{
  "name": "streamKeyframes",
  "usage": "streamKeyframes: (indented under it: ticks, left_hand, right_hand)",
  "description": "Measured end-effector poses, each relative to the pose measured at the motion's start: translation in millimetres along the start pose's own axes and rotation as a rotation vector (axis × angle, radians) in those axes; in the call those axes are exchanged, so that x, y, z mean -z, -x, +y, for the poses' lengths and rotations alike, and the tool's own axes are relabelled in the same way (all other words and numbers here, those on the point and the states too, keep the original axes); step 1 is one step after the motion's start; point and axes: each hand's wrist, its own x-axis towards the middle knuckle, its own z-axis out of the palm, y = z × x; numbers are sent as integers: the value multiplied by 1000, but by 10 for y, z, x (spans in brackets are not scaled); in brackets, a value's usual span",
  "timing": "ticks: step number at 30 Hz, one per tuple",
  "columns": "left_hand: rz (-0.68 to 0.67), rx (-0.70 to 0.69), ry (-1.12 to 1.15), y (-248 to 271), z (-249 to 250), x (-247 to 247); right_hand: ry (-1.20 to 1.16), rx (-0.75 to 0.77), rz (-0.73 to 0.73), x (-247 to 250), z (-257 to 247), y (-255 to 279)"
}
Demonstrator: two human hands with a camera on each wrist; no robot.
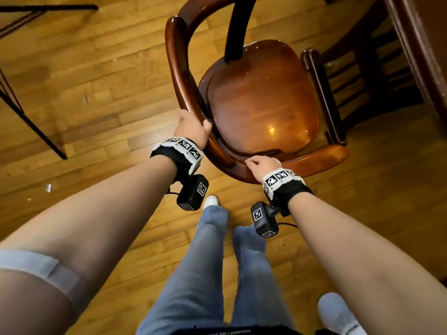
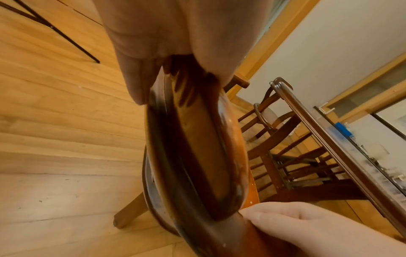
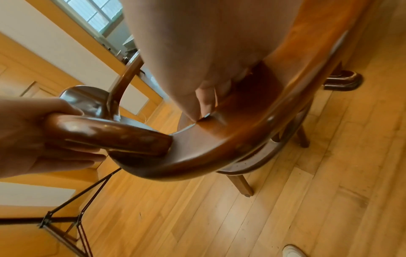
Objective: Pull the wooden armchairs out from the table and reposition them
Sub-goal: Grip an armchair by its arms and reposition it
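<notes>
**Both hands on the armchair's curved back rail**

The only writing I can spot is some upside-down white lettering on the dark waistband at the bottom of the head view, and it's too small and blurred for me to read properly. The wrist straps (image 1: 185, 145) are carrying black-and-white square marker patterns, no words on them.

The wooden armchair (image 1: 261, 102) is standing on the plank floor (image 1: 92, 97), right in front of the person's jeans-clad legs (image 1: 205, 262), with its glossy brown seat facing up. Its far armrest is sitting just beside the dark table (image 1: 420, 44) at the upper right, and a second chair (image 2: 276, 132) is tucked under that table edge in the left wrist view.

The left hand (image 1: 192, 128) is wrapping around the bent rail on the chair's left side, fingers curling over the outside and thumb hooking the inner edge, so that grip is clamped on the wood. The right hand (image 1: 263, 164) is resting on the near curve of the same rail, fingers curling down over its inner edge toward the seat, also holding it. The two hands are near each other along the rail, not touching.

A thin black metal frame (image 1: 31, 117) is standing on the floor off to the left, well apart from the chair.
</notes>
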Motion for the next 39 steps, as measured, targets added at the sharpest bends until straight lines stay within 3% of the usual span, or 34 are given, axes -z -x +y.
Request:
streamKeyframes:
  ticks: [4,9,13,18,23,31,39]
  left_hand:
    - [-61,2,15,38,-68,-92]
    - [-171,-138,27,45,-164,-135]
    - [-56,-142,14,254,-323,-343]
    - [-31,-117,-90,739,-562,-741]
    - [-99,-147,-112,1213,-691,-1150]
    - [-150,-233,-232,2189,-555,-1851]
    - [-320,-395,-340,3054,-300,-2588]
  right_hand:
    - [11,-38,110,-67,101,65]
    - [51,-12,154,-156,449,130]
    - [100,0,148,-254,724,328]
    - [124,-22,130,-550,1152,670]
    - [108,-47,92,-895,1683,989]
    - [29,-150,74,-1417,2706,1552]
    - [-124,-329,85,-1926,3750,2052]
